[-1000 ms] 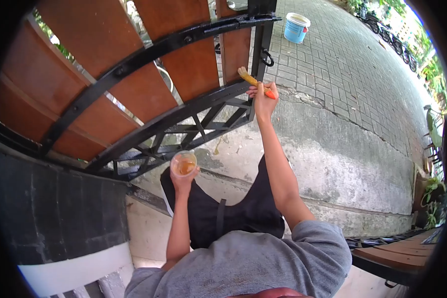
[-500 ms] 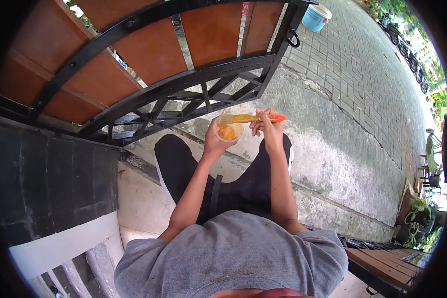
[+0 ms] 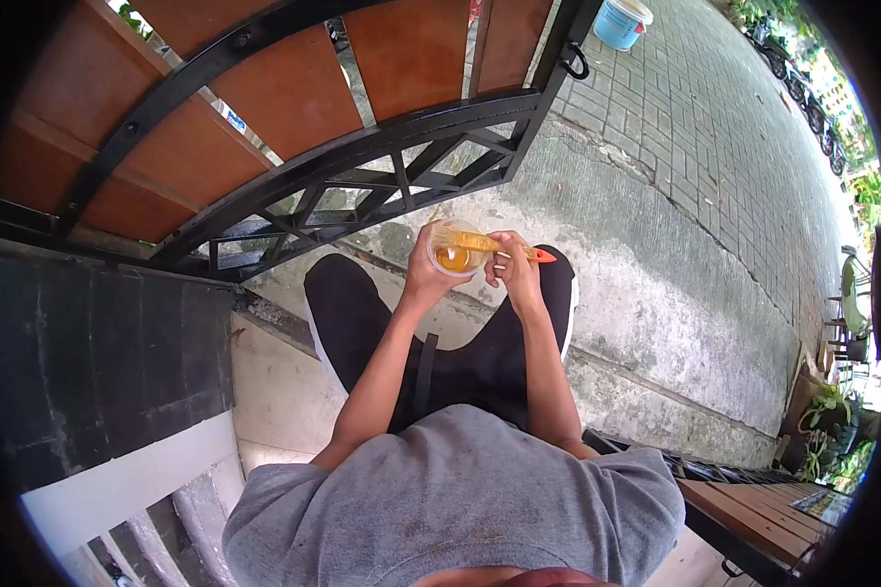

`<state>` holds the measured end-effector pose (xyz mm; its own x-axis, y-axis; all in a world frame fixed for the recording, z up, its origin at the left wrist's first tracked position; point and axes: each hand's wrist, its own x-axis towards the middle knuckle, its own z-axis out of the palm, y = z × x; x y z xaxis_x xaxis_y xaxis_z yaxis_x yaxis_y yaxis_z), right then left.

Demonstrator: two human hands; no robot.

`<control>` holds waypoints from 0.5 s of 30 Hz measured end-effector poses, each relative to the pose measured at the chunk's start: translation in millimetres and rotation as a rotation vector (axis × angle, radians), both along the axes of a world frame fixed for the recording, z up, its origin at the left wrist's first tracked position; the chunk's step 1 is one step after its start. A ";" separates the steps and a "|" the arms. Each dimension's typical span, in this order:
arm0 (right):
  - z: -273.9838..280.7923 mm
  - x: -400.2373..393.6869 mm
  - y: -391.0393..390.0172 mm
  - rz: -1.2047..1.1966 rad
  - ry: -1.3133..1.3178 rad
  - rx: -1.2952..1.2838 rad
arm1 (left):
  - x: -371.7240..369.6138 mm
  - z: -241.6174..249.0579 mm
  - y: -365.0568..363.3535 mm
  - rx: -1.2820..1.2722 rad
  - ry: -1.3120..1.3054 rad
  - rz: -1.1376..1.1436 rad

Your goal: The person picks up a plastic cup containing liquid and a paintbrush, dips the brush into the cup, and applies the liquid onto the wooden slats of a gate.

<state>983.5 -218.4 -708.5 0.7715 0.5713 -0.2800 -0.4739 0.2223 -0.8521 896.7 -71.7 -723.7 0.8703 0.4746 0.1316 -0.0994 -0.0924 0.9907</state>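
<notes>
My left hand [image 3: 424, 275] is closed around a clear plastic cup [image 3: 457, 273] with amber liquid in its bottom. My right hand [image 3: 515, 272] grips a paintbrush [image 3: 472, 242] by its handle, which ends in an orange-red tip. The pale bristles lie across the cup's mouth, pointing left. Both hands are in front of my knees, over the concrete step. Just ahead stands a gate with brown wooden slats [image 3: 408, 59] and a black metal frame [image 3: 398, 181].
A light blue bucket [image 3: 618, 26] stands on the paving beyond the gate's end. Rough concrete [image 3: 656, 284] stretches to the right. A dark panel [image 3: 98, 342] is at my left, potted plants [image 3: 827, 421] and a chair [image 3: 855, 303] at the far right.
My right hand has moved left and slightly down, bringing the paintbrush lower over the cup. My left hand still holds the cup, and the view has shifted a little.
</notes>
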 end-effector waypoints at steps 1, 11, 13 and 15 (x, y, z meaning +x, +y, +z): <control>0.0 -0.5 -0.2 0.006 0.008 0.022 | -0.6 1.0 0.3 -0.007 0.008 -0.012; 6.1 -7.2 -13.8 0.102 0.391 0.124 | -10.2 -23.8 2.2 0.035 0.044 -0.073; -0.2 -9.4 -16.9 0.133 0.399 0.159 | -12.5 -26.3 1.8 0.071 0.044 -0.063; -3.1 -10.9 -17.8 0.153 0.406 0.192 | -14.3 -30.0 2.7 0.093 0.050 -0.057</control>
<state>972.6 -236.2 -711.6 0.5241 0.7408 -0.4201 -0.8000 0.2591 -0.5411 882.4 -69.0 -753.7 0.9023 0.4114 0.1288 -0.0581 -0.1798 0.9820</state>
